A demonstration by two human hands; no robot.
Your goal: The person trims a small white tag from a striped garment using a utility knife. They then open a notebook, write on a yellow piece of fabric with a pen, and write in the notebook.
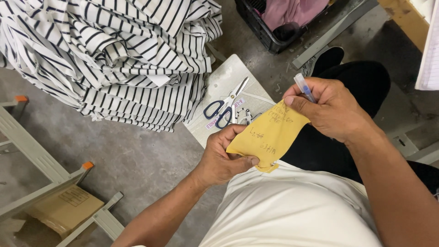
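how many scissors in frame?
1. The blue-handled scissors lie on the small pale table, beside the striped fabric pile, above the left hand. More could be hidden under the fabric.

hands: two, left (222,158) and right (330,108)
yellow paper slip (270,136): one
pen (303,87): one
scissors (227,104): one pair
pile of striped cloth (119,55): one
black crate (270,23): one
cardboard box (66,208): one
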